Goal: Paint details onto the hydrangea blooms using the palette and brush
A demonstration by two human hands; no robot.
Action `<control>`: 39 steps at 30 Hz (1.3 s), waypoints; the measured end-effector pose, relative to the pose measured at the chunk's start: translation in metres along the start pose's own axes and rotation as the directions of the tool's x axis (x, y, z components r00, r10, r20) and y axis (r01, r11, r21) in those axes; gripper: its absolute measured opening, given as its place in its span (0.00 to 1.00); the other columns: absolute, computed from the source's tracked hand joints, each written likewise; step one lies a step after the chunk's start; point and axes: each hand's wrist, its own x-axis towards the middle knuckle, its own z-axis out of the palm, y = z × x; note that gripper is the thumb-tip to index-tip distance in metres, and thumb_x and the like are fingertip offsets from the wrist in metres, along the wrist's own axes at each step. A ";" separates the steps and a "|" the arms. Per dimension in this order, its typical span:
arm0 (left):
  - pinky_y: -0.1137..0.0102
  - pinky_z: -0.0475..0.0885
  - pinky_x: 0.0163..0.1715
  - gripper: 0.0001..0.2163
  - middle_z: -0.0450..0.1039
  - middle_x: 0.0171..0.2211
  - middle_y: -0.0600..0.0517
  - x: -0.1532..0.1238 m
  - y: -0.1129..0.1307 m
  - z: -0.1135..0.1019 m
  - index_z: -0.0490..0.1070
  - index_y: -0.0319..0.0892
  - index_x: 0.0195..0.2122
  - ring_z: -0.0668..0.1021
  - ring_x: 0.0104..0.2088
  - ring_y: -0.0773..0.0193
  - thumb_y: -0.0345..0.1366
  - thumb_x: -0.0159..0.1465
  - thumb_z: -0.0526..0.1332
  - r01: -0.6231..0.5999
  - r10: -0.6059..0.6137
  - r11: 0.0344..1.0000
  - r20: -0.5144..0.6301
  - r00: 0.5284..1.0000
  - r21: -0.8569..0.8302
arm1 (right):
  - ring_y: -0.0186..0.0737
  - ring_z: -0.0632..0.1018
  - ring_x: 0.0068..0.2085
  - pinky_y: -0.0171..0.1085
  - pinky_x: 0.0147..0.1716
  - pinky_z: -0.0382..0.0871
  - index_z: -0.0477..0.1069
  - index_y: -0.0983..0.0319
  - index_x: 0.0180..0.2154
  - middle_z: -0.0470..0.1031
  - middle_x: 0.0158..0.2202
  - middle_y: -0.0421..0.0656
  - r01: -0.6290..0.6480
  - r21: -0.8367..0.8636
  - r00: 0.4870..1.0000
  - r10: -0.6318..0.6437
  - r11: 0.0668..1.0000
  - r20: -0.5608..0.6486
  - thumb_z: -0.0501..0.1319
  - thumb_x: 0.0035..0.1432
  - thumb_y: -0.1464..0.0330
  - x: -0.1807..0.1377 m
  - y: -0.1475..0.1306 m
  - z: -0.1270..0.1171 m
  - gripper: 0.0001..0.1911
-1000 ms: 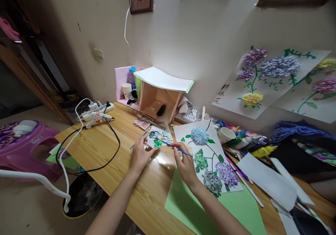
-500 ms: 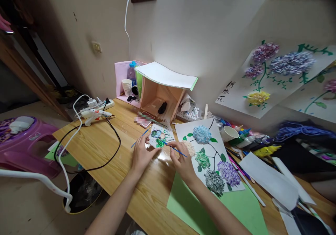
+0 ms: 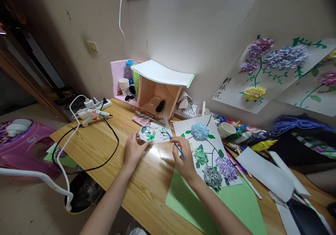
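Toward the desk's (image 3: 147,182) back edge, head view: right hand's (image 3: 187,166) fingers pinched on blue paintbrush (image 3: 181,153), tip at marked white paper (image 3: 160,130), contact unclear. Left hand (image 3: 133,151) at paint palette's (image 3: 147,132) rim; can't tell if gripping. Probably brushwork; next stroke likely needs steady tip. Palette whitish, smeared green, bluish.

Tabletop (image 3: 147,189): wood-grained, smooth, glossy, throwing back glare.
Palette (image 3: 147,133): looks like plastic, with wet-looking, shiny paint (image 3: 151,136).
Paintbrush (image 3: 179,150): handle smooth.
Flower sheet (image 3: 182,127): smooth paper; blossoms (image 3: 200,131) rough, ruffled.
Green sheet (image 3: 181,200): flat, matt paper.
Stool (image 3: 23,151): moulded plastic, slight sheen.
Stacked cups (image 3: 124,86): paper-like, matt.
Blue strands (image 3: 295,123): stringy, fibrous.
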 end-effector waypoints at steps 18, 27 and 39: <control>0.56 0.63 0.53 0.30 0.70 0.48 0.37 0.034 -0.054 -0.014 0.69 0.38 0.52 0.70 0.53 0.44 0.52 0.52 0.63 0.017 -0.022 0.942 0.013 1.000 0.336 | 0.53 0.70 0.48 0.51 0.45 0.66 0.67 0.65 0.47 0.71 0.47 0.57 -0.013 -0.467 0.962 0.138 0.884 0.235 0.48 0.58 0.81 0.003 0.007 0.090 0.19; 0.50 0.60 0.56 0.43 0.67 0.52 0.29 0.039 -0.046 -0.018 0.60 0.26 0.58 0.67 0.56 0.37 0.56 0.49 0.61 0.009 -0.034 0.916 0.056 0.998 0.401 | 0.56 0.70 0.50 0.50 0.46 0.68 0.64 0.68 0.56 0.69 0.51 0.59 0.005 -0.492 0.929 0.178 0.871 0.324 0.63 0.53 0.69 0.001 -0.016 0.064 0.29; 0.52 0.62 0.54 0.20 0.70 0.47 0.40 0.002 0.014 0.000 0.68 0.41 0.49 0.71 0.50 0.47 0.50 0.64 0.54 -0.477 0.493 0.857 -0.046 0.869 0.196 | 0.48 0.76 0.43 0.49 0.44 0.69 0.73 0.68 0.37 0.75 0.40 0.52 -0.449 -0.496 0.863 0.505 0.743 -0.024 0.58 0.60 0.73 0.052 0.112 -0.179 0.06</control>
